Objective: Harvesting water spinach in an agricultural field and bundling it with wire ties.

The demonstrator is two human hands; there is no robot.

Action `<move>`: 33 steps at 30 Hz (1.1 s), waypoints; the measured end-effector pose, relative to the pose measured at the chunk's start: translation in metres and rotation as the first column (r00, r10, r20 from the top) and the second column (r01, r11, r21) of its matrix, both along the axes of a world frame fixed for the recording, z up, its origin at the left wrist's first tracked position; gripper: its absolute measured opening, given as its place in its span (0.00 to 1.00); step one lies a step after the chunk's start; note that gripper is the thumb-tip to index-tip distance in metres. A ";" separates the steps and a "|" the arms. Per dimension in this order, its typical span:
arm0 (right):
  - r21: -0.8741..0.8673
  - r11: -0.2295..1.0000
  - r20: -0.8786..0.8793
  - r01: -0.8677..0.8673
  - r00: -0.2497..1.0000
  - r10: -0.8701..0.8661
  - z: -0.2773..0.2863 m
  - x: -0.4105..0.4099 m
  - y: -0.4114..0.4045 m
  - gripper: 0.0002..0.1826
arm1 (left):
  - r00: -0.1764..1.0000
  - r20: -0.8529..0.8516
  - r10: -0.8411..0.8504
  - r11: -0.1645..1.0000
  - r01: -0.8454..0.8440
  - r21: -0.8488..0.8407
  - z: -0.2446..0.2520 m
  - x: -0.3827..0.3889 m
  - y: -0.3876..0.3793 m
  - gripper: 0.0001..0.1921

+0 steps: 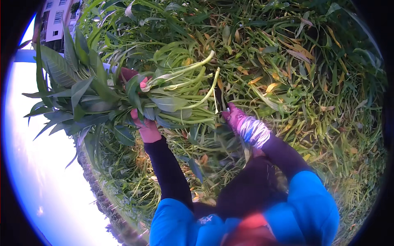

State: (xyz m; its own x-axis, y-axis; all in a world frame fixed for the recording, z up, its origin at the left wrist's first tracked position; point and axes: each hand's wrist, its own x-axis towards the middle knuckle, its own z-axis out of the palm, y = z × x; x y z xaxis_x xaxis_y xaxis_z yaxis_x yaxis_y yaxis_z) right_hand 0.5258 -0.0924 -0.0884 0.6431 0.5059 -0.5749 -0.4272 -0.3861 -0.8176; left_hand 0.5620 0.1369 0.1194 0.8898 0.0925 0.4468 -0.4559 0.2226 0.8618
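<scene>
A thick bundle of leafy green stalks [172, 87], which look like water spinach, lies across my left hand [147, 127]. My left fingers grip it from below, mostly hidden by leaves. Broad leaves [77, 92] spread at the bundle's left end, and pale stem ends [211, 55] point right. My right hand [235, 116], in a pink patterned glove, is closed around a dark, narrow tool [219, 95], apparently a knife, just beyond the stem ends. Pink fingertips [143, 83] show at the bundle's upper side beside a dark red patch; whose they are, I cannot tell.
Dense green stems with yellowed leaves [272, 87] cover the ground around me. My bent leg in dark trousers [246, 184] is close below my right hand. A pale building [55, 21] rises at the upper left, with bright sky [37, 153] along the left side.
</scene>
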 end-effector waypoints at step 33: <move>-0.146 0.914 0.321 -0.379 0.856 0.406 0.085 -0.013 -0.051 0.27 | 0.822 -0.253 0.510 0.694 -0.567 -0.444 -0.013 -0.267 0.002 0.27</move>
State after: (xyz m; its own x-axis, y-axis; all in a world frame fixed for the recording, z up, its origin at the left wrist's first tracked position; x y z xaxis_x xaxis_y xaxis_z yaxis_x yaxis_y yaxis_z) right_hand 0.5126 -0.1432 -0.0039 0.5614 0.7212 -0.4059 0.0687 -0.5293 -0.8456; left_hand 0.2949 0.1390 0.1062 0.6567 0.7449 0.1177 -0.5446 0.3605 0.7573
